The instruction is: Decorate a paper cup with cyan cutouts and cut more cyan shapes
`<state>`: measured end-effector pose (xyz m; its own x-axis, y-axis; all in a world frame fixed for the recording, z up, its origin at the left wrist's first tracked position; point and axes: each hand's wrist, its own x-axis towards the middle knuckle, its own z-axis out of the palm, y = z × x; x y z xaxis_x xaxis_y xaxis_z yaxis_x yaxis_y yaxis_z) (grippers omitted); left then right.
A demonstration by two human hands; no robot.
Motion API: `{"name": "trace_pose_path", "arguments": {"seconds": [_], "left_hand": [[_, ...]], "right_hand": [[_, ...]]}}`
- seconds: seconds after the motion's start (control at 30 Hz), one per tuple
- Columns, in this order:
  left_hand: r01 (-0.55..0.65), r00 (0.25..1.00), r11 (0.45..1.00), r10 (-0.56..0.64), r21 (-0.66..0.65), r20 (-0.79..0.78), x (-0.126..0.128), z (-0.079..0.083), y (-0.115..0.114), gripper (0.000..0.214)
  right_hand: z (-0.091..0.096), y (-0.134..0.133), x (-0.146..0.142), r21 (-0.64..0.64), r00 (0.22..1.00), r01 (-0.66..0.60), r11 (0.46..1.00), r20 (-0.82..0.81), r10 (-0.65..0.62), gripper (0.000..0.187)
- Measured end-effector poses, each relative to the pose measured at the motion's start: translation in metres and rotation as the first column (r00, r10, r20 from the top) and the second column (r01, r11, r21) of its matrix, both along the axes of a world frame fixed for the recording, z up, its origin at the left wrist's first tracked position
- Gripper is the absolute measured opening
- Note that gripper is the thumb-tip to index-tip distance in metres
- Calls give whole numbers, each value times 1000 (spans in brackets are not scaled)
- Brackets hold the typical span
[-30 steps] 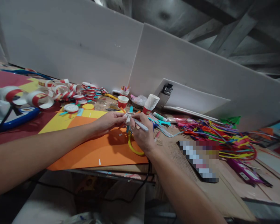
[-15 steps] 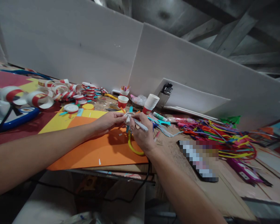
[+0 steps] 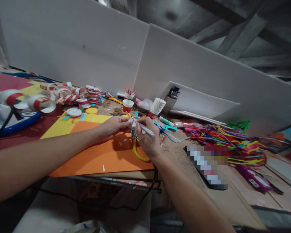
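My left hand (image 3: 113,125) pinches a small round white paper piece (image 3: 133,122) with blue strips sticking out of it, held just above an orange paper sheet (image 3: 106,157). My right hand (image 3: 147,139) is closed round a white marker pen (image 3: 146,130) whose tip rests on that round piece. A yellow curved band (image 3: 137,153) hangs under my right hand. Both hands meet over the table's middle.
Red-and-white paper rings (image 3: 63,94) lie at the back left beside a yellow sheet (image 3: 63,126). Small red paper cups (image 3: 127,105), a white cup stack (image 3: 156,107) and a dark bottle (image 3: 172,97) stand behind. Coloured strips (image 3: 228,139) pile at right.
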<state>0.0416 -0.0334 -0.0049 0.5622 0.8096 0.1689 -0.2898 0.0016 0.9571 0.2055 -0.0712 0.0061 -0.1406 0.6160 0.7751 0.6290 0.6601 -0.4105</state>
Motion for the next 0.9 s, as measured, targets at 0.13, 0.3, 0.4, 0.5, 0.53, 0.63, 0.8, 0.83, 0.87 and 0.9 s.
{"name": "trace_pose_path", "arguments": {"seconds": [0.13, 0.3, 0.4, 0.5, 0.53, 0.63, 0.8, 0.83, 0.87, 0.9], "left_hand": [[3, 1000, 1000, -3, 3, 2, 0, 0, 0, 29], [4, 1000, 1000, -4, 11, -3, -1, -2, 1, 28], [8, 1000, 1000, -8, 6, 6, -1, -3, 2, 28], [12, 1000, 1000, -12, -4, 19, -1, -2, 2, 27], [11, 1000, 1000, -10, -9, 23, -1, -2, 1, 27], [8, 1000, 1000, -7, -24, 24, 0, 0, 0, 27], [15, 1000, 999, -14, -36, 25, 0, 0, -1, 27], [15, 1000, 999, -14, -37, 27, 0, 0, -1, 27], [16, 999, 999, -15, -37, 29, 0, -1, 0, 27], [18, 999, 999, -17, -38, 31, 0, -1, 0, 27]], "right_hand": [[1, -1, -1, -1, 1000, 12, 1000, 4, -12, 7], [2, -2, -1, 7, 1000, 19, 1000, 6, -19, 8], [2, -2, 0, -5, 1000, 13, 1000, -9, -13, 8], [2, -2, 0, -16, 1000, 13, 1000, -15, -13, 9], [2, -2, 0, -17, 1000, 14, 1000, -15, -15, 9], [2, -2, 0, -13, 1000, 22, 1000, -14, -22, 9], [2, -2, 1, -3, 1000, 26, 1000, -12, -26, 8], [2, -2, 1, -5, 1000, 27, 1000, -12, -27, 8], [3, -2, 2, -8, 1000, 27, 1000, -11, -27, 8], [3, -2, 2, -9, 1000, 28, 1000, -11, -28, 8]]}}
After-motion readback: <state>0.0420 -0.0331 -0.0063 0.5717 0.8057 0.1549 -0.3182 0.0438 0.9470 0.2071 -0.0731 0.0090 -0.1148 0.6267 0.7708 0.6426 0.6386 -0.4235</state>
